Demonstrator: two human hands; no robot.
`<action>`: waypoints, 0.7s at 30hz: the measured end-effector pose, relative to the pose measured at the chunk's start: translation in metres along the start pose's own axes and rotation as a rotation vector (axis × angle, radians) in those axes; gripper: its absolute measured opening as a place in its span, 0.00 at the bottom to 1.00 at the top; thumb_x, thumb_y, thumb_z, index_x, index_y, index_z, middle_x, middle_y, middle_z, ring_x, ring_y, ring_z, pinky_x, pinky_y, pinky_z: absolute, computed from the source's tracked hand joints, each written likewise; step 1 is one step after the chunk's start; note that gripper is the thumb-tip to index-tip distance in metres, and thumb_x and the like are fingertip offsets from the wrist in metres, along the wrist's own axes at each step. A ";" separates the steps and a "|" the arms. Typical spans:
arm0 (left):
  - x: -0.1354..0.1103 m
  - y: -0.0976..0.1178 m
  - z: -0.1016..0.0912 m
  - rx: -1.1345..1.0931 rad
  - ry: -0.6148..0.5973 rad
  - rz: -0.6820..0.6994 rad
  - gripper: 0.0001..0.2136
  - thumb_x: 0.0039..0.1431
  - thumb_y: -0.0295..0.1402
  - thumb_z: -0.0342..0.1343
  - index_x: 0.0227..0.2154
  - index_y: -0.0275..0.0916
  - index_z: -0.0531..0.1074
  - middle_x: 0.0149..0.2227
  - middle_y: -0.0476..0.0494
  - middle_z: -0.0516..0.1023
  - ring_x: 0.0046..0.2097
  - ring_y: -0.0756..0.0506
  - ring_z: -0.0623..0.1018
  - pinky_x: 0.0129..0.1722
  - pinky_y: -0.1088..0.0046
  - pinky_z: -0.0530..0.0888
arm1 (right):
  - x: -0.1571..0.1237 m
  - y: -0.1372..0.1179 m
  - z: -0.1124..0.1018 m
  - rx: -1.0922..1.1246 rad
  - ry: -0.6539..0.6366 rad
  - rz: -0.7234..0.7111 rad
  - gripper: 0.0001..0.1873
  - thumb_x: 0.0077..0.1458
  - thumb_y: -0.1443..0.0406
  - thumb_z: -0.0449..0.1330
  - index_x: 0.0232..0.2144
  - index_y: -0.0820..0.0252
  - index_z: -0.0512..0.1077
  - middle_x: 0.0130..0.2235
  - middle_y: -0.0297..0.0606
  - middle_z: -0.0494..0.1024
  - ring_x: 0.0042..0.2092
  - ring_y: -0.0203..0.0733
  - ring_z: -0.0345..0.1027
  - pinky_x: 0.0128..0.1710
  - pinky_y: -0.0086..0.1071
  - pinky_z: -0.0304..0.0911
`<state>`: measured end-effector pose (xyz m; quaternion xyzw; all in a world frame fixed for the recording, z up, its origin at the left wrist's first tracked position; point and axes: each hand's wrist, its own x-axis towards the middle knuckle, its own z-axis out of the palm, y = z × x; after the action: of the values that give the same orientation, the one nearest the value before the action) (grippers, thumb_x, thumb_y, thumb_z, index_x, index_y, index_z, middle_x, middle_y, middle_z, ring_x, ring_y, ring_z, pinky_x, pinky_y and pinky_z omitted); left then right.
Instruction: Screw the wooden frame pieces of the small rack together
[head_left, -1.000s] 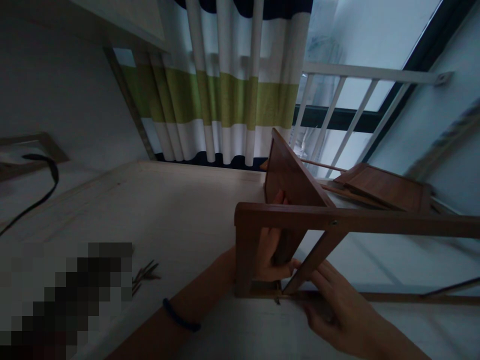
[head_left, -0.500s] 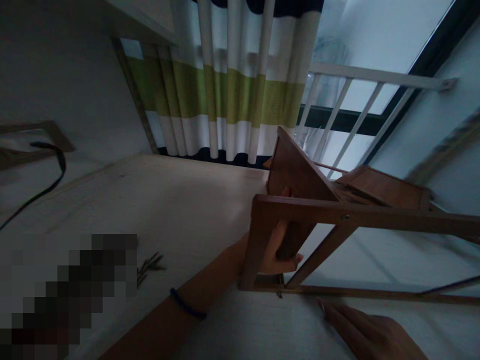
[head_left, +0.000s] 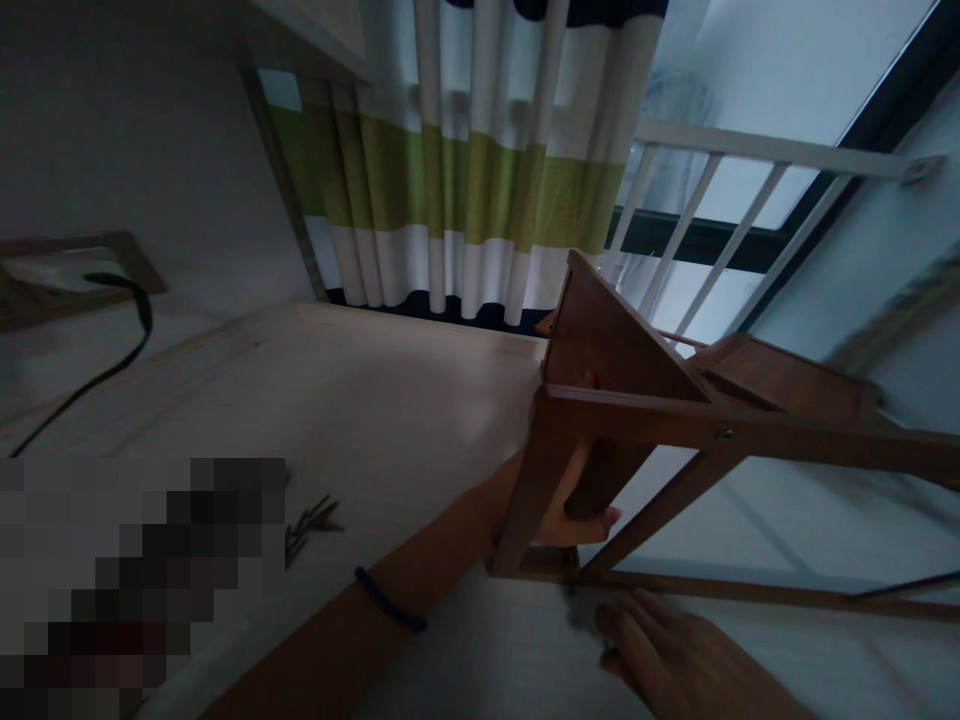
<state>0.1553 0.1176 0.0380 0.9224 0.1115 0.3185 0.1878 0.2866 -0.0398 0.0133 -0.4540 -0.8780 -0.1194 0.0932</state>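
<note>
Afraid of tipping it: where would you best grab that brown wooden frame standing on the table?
Likely the wooden frame's top rail, from above, near its left corner. It is a slim, bare, nearly level bar that fingers can wrap, and the slanted brace props it from below. The left hand grips the wooden panel just behind that corner; the right hand lies flat on the table.

Forearms bare; a thin dark band point(head_left: 390, 612) (bluish) rings the wrist of the left hand point(head_left: 574, 500).
</note>
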 end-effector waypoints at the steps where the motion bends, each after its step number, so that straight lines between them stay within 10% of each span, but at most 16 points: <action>1: 0.000 -0.001 0.000 0.000 -0.011 -0.001 0.38 0.49 0.45 0.52 0.57 0.34 0.41 0.56 0.31 0.57 0.56 0.35 0.61 0.55 0.54 0.59 | 0.000 0.000 -0.002 0.047 -0.037 0.021 0.28 0.64 0.64 0.27 0.30 0.62 0.65 0.27 0.37 0.72 0.28 0.40 0.68 0.19 0.31 0.61; 15: -0.002 -0.001 0.000 0.020 -0.026 0.000 0.33 0.49 0.44 0.51 0.55 0.35 0.48 0.47 0.38 0.67 0.51 0.39 0.66 0.52 0.63 0.63 | 0.001 0.005 0.012 0.035 0.004 -0.075 0.18 0.62 0.70 0.38 0.30 0.63 0.67 0.27 0.40 0.69 0.28 0.46 0.66 0.20 0.35 0.63; 21: 0.000 -0.001 -0.003 0.028 -0.015 0.039 0.32 0.48 0.44 0.51 0.52 0.32 0.50 0.42 0.41 0.69 0.43 0.43 0.70 0.48 0.69 0.65 | 0.002 0.008 0.016 0.064 -0.048 -0.057 0.09 0.47 0.76 0.58 0.33 0.64 0.67 0.33 0.41 0.71 0.31 0.47 0.67 0.23 0.36 0.68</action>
<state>0.1536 0.1190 0.0401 0.9293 0.0968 0.3135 0.1696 0.2914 -0.0289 -0.0002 -0.4285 -0.8959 -0.0829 0.0833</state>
